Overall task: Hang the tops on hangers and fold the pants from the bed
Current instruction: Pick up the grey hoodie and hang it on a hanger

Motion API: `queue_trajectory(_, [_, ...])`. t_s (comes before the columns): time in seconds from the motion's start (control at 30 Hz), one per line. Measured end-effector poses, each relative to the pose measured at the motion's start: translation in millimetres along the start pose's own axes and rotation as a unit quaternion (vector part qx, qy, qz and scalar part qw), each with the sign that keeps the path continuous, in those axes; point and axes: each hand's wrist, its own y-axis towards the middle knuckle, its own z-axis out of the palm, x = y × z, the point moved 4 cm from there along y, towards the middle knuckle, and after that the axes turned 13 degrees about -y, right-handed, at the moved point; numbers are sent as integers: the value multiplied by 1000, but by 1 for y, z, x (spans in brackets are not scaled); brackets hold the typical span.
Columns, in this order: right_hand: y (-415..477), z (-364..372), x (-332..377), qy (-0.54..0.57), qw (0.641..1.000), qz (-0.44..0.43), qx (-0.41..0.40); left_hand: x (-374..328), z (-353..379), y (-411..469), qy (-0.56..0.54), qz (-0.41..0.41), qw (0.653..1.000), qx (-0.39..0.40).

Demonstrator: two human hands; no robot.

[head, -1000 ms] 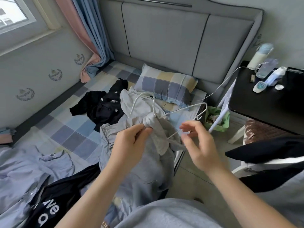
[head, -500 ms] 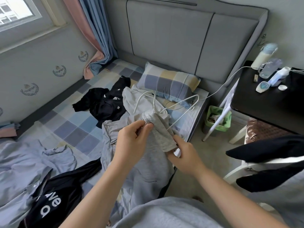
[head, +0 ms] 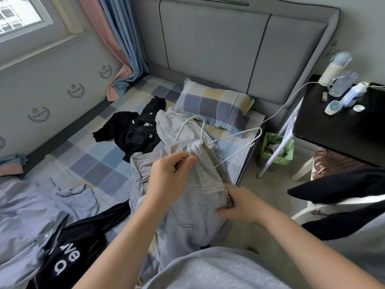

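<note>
Pillow behind hanger, bin bedside

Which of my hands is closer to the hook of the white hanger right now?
Left. The left hand pinches the gray top where it bunches just below the white hanger's hook; the right hand grips the fabric lower down, farther from the hook.

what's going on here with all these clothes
A person is fitting a grey top onto a white wire hanger above the bed. The left hand pinches the fabric bunched at the hanger's neck; the right hand grips the top lower down. A black garment and pale blue clothes lie on the bed.
</note>
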Motion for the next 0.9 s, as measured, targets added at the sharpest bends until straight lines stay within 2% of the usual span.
queue_trajectory(0.13, [7, -2, -20, -112, 990, 48, 64, 0, 0, -1, 3, 11, 1000, 23])
queue_trajectory(0.2, [10, -8, -34, -191, 978, 78, 38, 2, -1, -1, 2, 6, 999, 43])
queue_trajectory(0.27, [12, -15, -50, -238, 967, 84, -23, 2, -3, 0, 5, -1, 998, 65])
queue_trajectory(0.47, [6, -48, -82, -183, 968, 61, -158, -2, -10, -2, 17, -35, 992, 121])
queue_trajectory(0.7, [4, -86, -81, -252, 941, -11, -223, -2, -32, -4, 71, -72, 990, 103])
queue_trajectory(0.9, [3, -114, -68, -299, 922, -30, -245, 1, -37, 2, 159, -45, 982, 94])
